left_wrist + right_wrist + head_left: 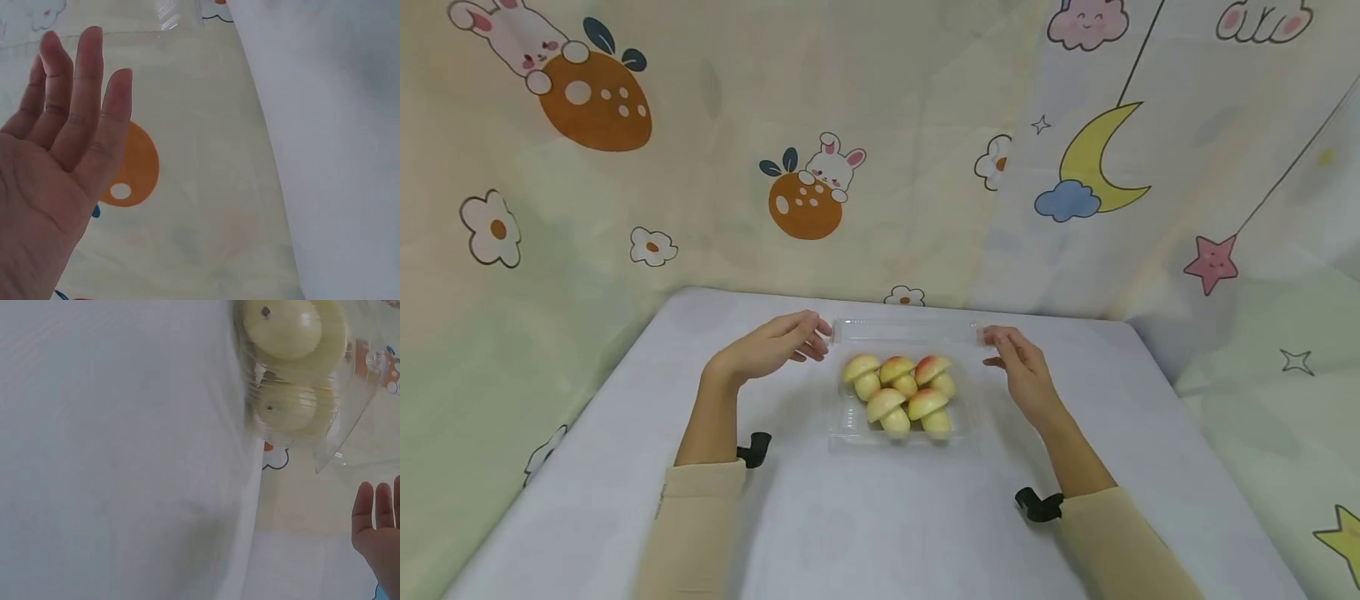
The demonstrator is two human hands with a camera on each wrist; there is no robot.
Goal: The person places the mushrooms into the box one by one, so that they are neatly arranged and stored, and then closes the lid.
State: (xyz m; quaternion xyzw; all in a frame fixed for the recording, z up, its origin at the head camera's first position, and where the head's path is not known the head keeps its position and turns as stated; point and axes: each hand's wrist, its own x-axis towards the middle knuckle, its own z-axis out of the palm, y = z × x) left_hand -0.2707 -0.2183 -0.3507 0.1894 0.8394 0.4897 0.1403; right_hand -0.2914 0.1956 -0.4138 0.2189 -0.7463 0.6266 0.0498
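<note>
A clear plastic clamshell box (841, 423) lies on the table with its lid (906, 332) raised at the far side. In it sit several mushroom-shaped pieces (892, 417), pale yellow, some of the caps blushed red. My left hand (772, 343) is raised by the lid's left end, fingers extended and nothing held; the left wrist view shows its palm (37, 200). At the lid's right end is my right hand (1022, 371), its fingertips overlapping the corner in the head view. Its straight fingers (362, 506) appear apart from the plastic in the right wrist view.
White cloth covers the table (887, 517). Behind it hangs a patterned curtain (722, 167) with rabbits, flowers and a moon. Black wrist mounts (1039, 505) stick out at both sleeves.
</note>
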